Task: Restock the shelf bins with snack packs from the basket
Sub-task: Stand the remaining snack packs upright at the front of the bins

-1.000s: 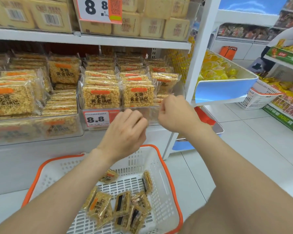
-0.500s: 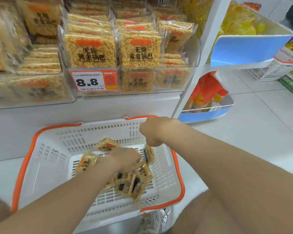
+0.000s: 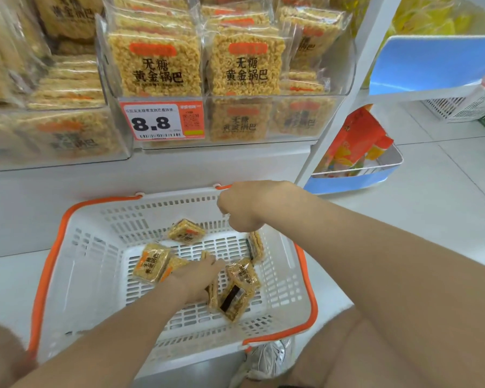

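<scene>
- A white tiled shop floor (image 3: 445, 219) is seen on the right of the frame, and a white shelf base (image 3: 53, 208) runs across the left, behind the basket.
- Clear shelf bins (image 3: 291, 119) are set along the upper half of the frame and are filled with upright square packs of golden rice crust (image 3: 154, 68), printed with black characters and an orange label.
- An orange-and-white price tag (image 3: 163, 121) reading 8.8 is fixed to the front of the centre bin.
- A blue tray (image 3: 347, 183) holding orange packets (image 3: 356, 138) is seen at right of centre, beyond a white shelf post (image 3: 347, 93).
- A white slotted basket (image 3: 81, 289) with an orange rim stands on the floor at lower centre; a grey sneaker (image 3: 266, 359) shows just below its near edge.
- Several snack packs lie loose on the basket's bottom: one (image 3: 151, 263) face up at left, one (image 3: 186, 231) against the far wall, one (image 3: 256, 247) on edge at right, and one (image 3: 241, 289) tilted at lower right. They are small clear-wrapped yellow squares.
- The left hand (image 3: 196, 275) is laid down among the packs at the basket's centre; whether a pack is gripped cannot be told.
- The right hand (image 3: 241, 205) is held above the basket's far rim, curled into a fist with nothing seen in it.
</scene>
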